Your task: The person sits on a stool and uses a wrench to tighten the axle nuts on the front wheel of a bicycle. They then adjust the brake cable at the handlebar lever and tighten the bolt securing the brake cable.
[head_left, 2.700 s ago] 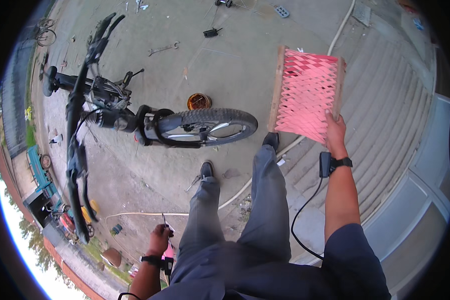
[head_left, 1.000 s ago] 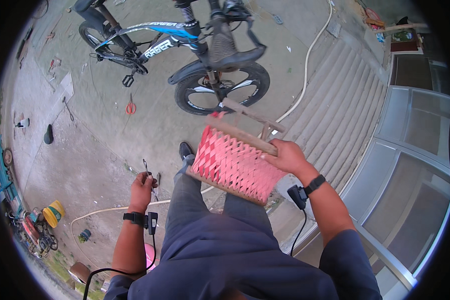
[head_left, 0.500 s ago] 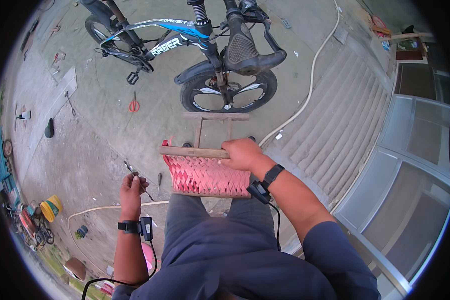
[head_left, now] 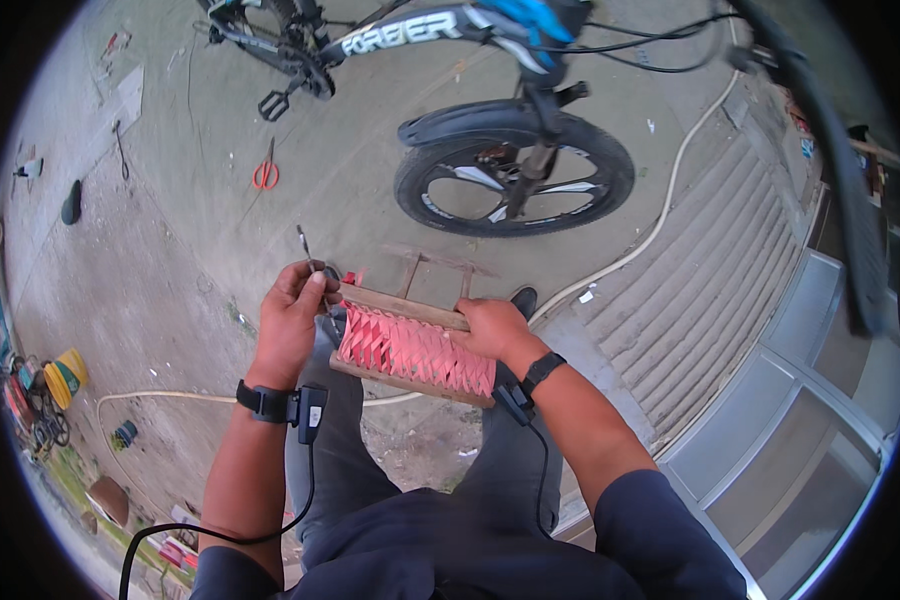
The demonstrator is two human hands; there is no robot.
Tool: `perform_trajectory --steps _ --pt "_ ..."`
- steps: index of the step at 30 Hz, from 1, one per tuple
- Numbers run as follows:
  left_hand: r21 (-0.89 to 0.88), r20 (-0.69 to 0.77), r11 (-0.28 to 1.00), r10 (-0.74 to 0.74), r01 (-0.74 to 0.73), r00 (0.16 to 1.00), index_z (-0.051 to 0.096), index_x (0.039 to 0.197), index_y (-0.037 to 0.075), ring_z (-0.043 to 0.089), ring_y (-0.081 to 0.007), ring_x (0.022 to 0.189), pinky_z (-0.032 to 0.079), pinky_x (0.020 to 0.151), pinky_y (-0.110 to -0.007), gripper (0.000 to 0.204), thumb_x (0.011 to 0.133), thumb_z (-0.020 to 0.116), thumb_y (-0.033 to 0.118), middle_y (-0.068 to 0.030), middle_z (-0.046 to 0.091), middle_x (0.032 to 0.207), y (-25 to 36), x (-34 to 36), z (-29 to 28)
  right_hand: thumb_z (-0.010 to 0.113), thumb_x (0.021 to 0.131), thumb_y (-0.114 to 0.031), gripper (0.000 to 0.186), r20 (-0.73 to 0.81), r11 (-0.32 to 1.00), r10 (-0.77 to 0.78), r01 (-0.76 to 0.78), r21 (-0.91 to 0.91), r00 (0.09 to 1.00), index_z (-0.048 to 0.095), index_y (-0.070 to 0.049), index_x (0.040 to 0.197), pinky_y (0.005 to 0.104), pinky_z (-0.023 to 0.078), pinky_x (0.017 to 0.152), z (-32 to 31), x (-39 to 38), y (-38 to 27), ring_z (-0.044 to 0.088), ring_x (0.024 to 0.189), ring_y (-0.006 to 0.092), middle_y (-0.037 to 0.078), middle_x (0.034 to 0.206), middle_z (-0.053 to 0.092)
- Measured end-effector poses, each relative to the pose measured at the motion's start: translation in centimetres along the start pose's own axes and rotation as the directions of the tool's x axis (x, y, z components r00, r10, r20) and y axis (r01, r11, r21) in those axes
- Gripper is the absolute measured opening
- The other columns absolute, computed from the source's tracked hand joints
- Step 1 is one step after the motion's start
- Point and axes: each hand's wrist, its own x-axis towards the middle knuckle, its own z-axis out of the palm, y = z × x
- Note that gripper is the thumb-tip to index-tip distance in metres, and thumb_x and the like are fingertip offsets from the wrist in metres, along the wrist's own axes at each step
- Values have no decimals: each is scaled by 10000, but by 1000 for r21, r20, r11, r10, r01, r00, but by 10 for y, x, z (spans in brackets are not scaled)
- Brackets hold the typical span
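My right hand [head_left: 495, 330] grips the right end of the wooden rail of a small folding stool [head_left: 410, 355] with a pink and red woven-strap seat, held between my legs. My left hand [head_left: 300, 295] is closed around a thin dark metal tool [head_left: 302, 240], possibly a wrench, at the stool's left end; whether it also touches the rail I cannot tell. Just beyond the stool stands the front wheel [head_left: 515, 180] of a black and blue bicycle.
Orange-handled scissors [head_left: 266, 172] lie left of the wheel, near a black saddle [head_left: 72, 203]. A hose [head_left: 670, 190] runs beside ridged concrete [head_left: 730, 230] on the right, along a glazed metal-framed front [head_left: 790, 440]. A yellow bucket [head_left: 65, 380] sits at the far left.
My left hand has risen and moved right to the stool's left end, tool still in it. The stool remains in my right hand. The view has shifted, with the handlebar now at upper right.
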Motion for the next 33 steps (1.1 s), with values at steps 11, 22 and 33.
perform_trajectory --steps 11,22,33 --pt "-109 -66 973 -210 202 976 595 1232 -16 674 -149 882 540 829 -286 212 1071 576 120 -62 693 985 -126 63 -16 725 864 -443 447 237 987 53 -86 134 970 674 -69 1103 506 558 812 120 38 38 706 918 415 201 1005 731" --pt "-120 -80 934 -348 337 934 594 1239 4 642 -129 877 517 816 -274 213 1073 558 132 -45 659 974 -180 84 -20 702 876 -427 513 436 997 -37 2 80 899 607 -114 1272 522 550 797 185 66 72 704 930 411 189 1008 733" --pt "233 181 945 -274 230 944 602 1110 -25 658 -133 782 521 711 -294 175 1028 632 126 -56 680 873 -162 138 31 733 850 -459 539 480 987 -73 -5 159 874 625 -94 1232 503 544 851 179 77 75 690 978 408 197 1045 713"
